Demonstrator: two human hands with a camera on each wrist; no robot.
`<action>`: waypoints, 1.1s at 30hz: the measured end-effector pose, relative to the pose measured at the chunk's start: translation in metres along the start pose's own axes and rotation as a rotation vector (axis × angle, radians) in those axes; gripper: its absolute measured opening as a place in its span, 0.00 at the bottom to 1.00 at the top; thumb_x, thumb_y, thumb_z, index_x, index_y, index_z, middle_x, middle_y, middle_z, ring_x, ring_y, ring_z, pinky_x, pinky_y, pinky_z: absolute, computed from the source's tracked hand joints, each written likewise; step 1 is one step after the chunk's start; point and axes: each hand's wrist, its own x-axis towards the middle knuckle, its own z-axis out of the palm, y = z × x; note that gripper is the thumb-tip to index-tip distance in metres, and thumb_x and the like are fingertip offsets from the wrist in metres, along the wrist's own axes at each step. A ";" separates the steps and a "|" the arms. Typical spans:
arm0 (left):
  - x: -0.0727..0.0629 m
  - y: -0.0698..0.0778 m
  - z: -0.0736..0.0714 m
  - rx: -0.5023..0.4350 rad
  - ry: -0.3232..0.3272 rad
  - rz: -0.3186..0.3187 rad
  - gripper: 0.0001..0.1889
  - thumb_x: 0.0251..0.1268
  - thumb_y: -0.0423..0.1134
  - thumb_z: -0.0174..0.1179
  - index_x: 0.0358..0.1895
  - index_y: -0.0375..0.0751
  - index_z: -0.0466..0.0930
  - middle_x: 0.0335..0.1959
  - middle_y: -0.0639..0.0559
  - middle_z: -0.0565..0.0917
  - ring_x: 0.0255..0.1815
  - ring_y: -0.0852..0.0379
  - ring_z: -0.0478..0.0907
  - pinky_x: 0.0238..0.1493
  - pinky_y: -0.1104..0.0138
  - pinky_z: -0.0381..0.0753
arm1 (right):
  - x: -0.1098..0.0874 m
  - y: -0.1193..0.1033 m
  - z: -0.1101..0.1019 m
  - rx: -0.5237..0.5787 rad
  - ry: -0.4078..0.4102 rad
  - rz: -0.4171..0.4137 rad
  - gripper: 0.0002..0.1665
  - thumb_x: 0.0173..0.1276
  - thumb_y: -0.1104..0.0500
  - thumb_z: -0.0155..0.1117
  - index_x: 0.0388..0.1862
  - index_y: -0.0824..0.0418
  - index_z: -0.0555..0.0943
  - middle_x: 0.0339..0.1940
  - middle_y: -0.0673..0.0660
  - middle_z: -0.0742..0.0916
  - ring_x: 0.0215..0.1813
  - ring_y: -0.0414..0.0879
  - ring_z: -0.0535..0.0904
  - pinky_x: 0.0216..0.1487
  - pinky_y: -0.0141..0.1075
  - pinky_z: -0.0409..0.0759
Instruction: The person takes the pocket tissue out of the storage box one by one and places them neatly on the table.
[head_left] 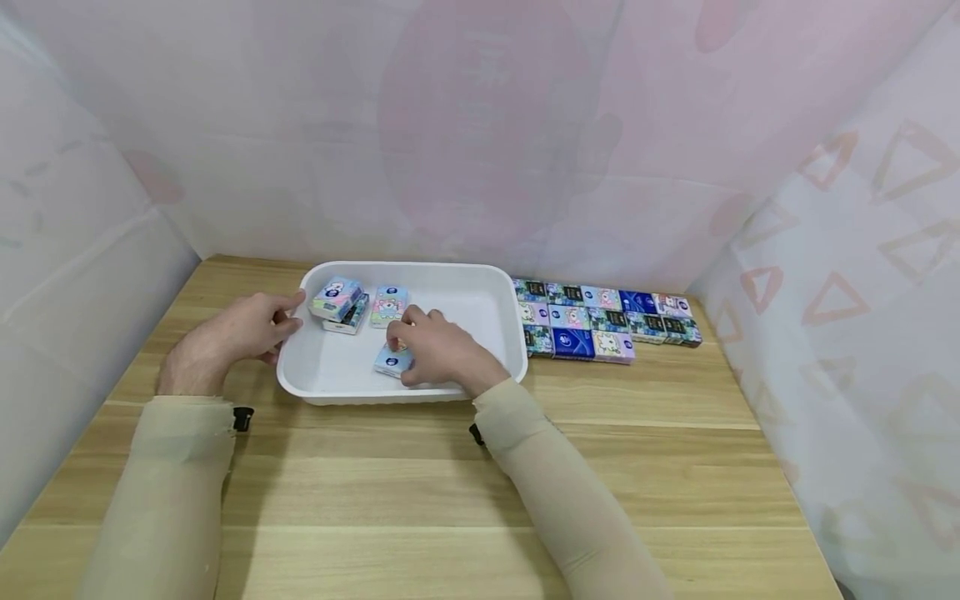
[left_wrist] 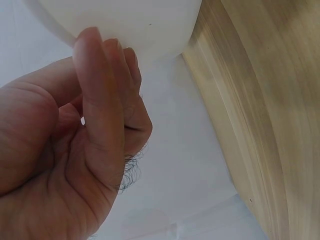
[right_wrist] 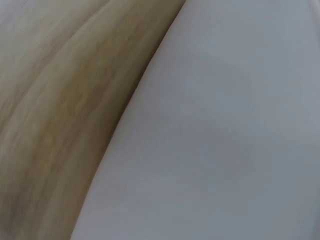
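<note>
A white tray (head_left: 457, 393) stands on the table, and my left hand (head_left: 258, 329) grips its left rim. In the left wrist view, bent fingertips (left_wrist: 90, 42) meet the tray wall. Inside the tray, my right hand (head_left: 442, 350) pinches a light blue tissue pack (head_left: 390, 365) between thumb and fingers, partly covering it. Just behind lies a pastel tissue pack (head_left: 388, 307). At the tray's left end, a blue and pink pack (head_left: 335, 296) leans on a dark-patterned pack (head_left: 348, 319). The right wrist view shows only the tray's white wall (right_wrist: 210, 130) and wood, without the hand.
Right of the tray, several tissue packs (head_left: 570, 317) lie side by side in three rows, close against its rim. The wooden table (head_left: 375, 500) ends at a pink-patterned cloth backdrop (head_left: 480, 167), with light side walls left and right.
</note>
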 end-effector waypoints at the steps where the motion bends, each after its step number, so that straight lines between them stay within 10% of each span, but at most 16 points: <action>1: 0.000 0.001 0.000 0.000 0.000 0.001 0.35 0.95 0.31 0.56 0.93 0.26 0.54 0.50 0.30 0.80 0.35 0.50 0.84 0.35 0.65 0.91 | -0.001 0.001 0.000 -0.010 0.003 -0.001 0.21 0.75 0.45 0.85 0.59 0.41 0.83 0.71 0.47 0.80 0.65 0.49 0.76 0.60 0.47 0.86; 16: 0.002 -0.002 0.001 0.009 0.006 0.002 0.35 0.94 0.31 0.56 0.93 0.26 0.55 0.49 0.31 0.80 0.36 0.50 0.84 0.35 0.65 0.92 | -0.002 0.007 -0.001 0.090 0.005 -0.037 0.18 0.77 0.52 0.83 0.58 0.45 0.84 0.66 0.49 0.80 0.60 0.50 0.76 0.60 0.41 0.84; 33: 0.001 -0.002 0.001 0.012 0.011 0.017 0.35 0.95 0.31 0.56 0.93 0.25 0.53 0.52 0.27 0.82 0.34 0.51 0.85 0.34 0.66 0.91 | -0.057 0.046 -0.038 0.202 0.232 0.050 0.18 0.80 0.51 0.80 0.64 0.53 0.92 0.75 0.56 0.88 0.71 0.58 0.83 0.81 0.55 0.83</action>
